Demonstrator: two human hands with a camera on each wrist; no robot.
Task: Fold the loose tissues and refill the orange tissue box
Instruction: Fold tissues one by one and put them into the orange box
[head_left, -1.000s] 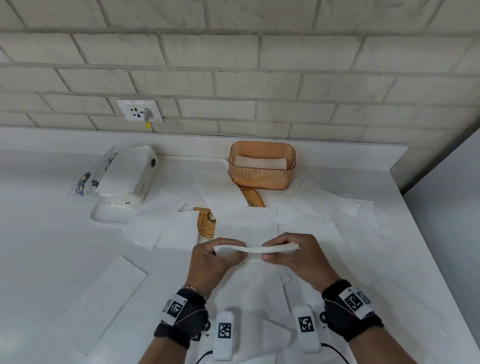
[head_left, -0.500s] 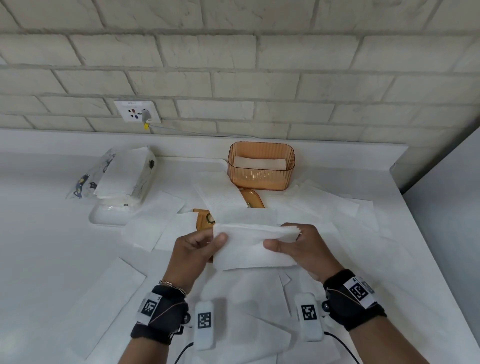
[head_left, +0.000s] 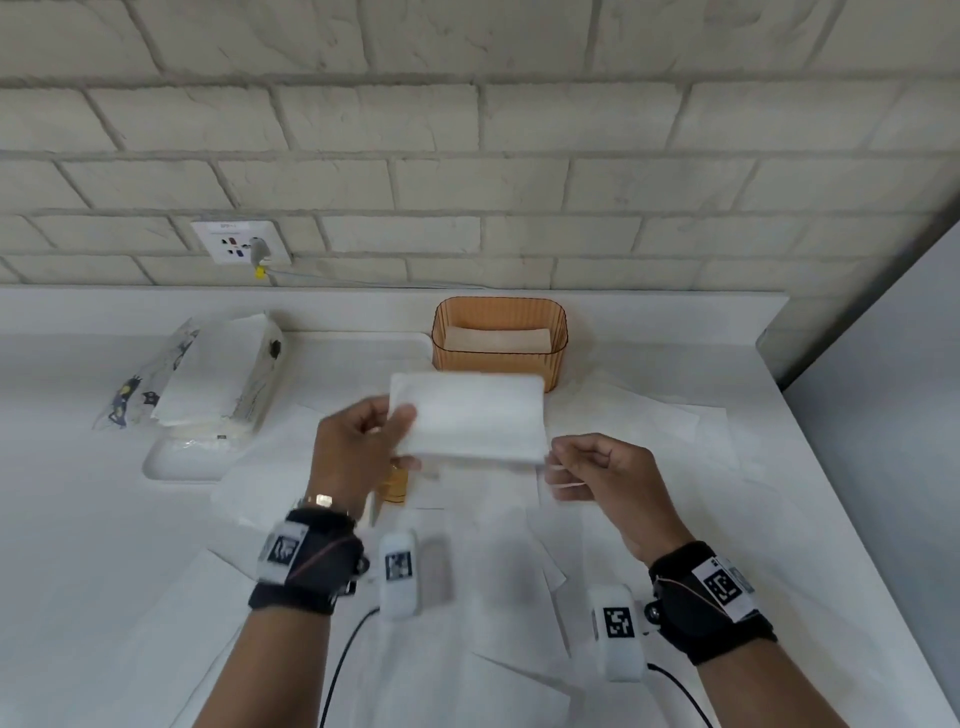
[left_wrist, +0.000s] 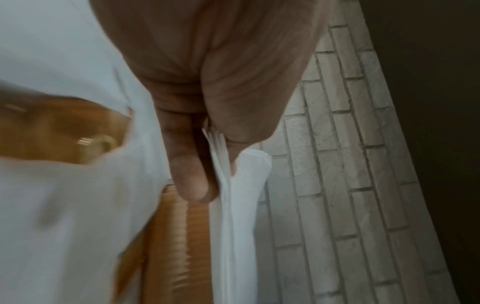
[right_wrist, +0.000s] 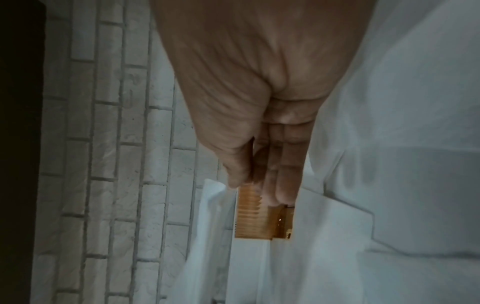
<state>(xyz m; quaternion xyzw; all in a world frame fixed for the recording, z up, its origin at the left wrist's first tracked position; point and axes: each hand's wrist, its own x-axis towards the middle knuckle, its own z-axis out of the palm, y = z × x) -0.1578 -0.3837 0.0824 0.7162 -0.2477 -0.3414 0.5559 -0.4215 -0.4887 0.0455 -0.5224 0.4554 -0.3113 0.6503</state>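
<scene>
Now we pinch the folded tissue (head_left: 470, 415) in our left hand (head_left: 358, 447), right hand (head_left: 605, 475) empty with fingers curled, orange tissue box (head_left: 498, 358) straight ahead, long axes parallel.

Folded white tissue (head_left: 470, 418) held flat in midair just before the orange tissue box (head_left: 500, 339), open-topped, tissues inside.

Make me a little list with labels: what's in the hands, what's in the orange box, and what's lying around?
left hand: pinches the left end of the folded tissue, held up in the air
right hand: fingers curled, off the folded tissue's right edge; whether it holds anything, cannot tell
orange tissue box: open, at the back by the wall, some folded tissues inside
loose tissues: spread flat on the white counter
tissue pack: left side
</scene>
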